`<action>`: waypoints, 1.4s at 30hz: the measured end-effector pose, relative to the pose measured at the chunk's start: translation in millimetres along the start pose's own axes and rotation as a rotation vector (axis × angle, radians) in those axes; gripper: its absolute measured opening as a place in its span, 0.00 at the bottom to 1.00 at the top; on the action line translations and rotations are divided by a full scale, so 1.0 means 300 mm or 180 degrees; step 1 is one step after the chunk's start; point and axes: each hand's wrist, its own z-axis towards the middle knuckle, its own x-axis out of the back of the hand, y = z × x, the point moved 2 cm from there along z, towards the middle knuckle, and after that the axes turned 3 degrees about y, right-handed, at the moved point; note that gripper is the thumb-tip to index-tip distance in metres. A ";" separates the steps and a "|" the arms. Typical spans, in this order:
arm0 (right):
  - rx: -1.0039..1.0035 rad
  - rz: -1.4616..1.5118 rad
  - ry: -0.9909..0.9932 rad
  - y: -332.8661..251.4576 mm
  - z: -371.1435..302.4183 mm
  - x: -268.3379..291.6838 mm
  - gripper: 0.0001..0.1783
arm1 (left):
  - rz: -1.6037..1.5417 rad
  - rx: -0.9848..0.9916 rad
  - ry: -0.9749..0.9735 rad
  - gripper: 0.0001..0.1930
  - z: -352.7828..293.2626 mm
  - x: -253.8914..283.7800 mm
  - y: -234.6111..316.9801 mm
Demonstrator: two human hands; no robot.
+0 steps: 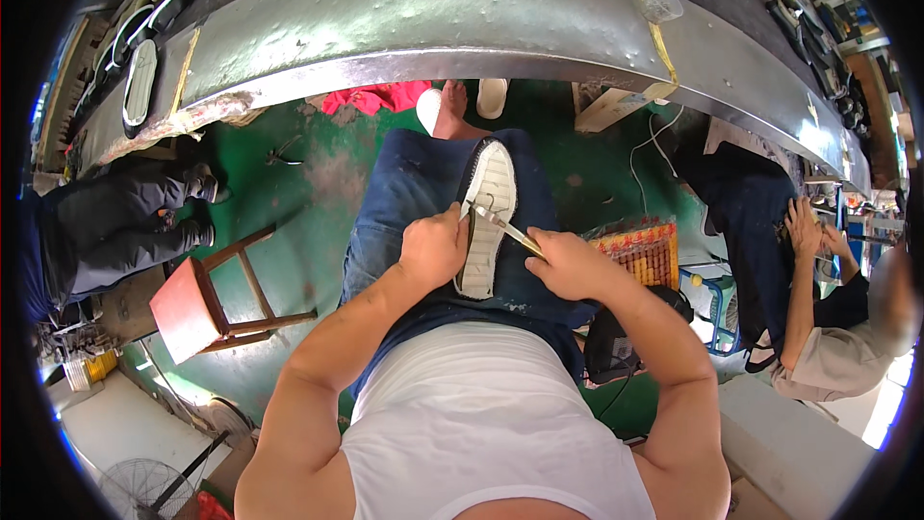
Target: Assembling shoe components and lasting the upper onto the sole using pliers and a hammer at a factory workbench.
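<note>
Left hand [433, 246] is gripping the left edge of the shoe [498, 171], fingers curling narrow; can't tell whether it's also pinching something thin. Right hand [568, 265] is closing on the handle of a slim tool [518, 236], thumb and fingers wrapping it tight. Tool's metal end is pointing away from the right hand, up-left, touching or just above the pale ribbed sole; can't tell which.

Shoe is lying sole-up between the two hands, toe pointing ahead of them, resting on the jeans [390, 188] under both. A thin dark loop is showing on the sole by the tool end; too small to read.

Ahead of both hands, well apart, the metal-faced bench [433, 14] is running across. Below it, a red cloth [375, 96] is lying ahead-left of the left hand; a white slipper [492, 96] is sitting straight ahead of the shoe.

Well left of the left hand, a red-seated stool [188, 308] is lying tipped on the green floor [318, 173]. Just right of the right hand, a beaded mat [645, 255] is showing, with a black bag [616, 347] sitting nearer the body. Farther right, a co-worker [837, 356] is sitting, hands together.
</note>
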 end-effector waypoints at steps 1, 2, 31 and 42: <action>-0.0413 0.0001 -0.0635 -0.033 0.024 0.044 0.19 | 0.0102 -0.0180 0.0205 0.13 -0.014 0.002 0.021; -0.0423 0.0015 -0.0626 -0.056 0.051 0.087 0.19 | 0.0204 -0.0367 0.0396 0.13 -0.023 0.008 0.040; -0.1389 0.3937 -0.1691 0.265 -0.006 -0.068 0.20 | -0.4002 0.1692 -0.0733 0.32 0.112 -0.109 -0.048; -0.0343 -0.0173 0.0223 0.099 0.119 0.020 0.24 | -0.2421 0.1891 -0.0590 0.38 0.135 -0.101 -0.023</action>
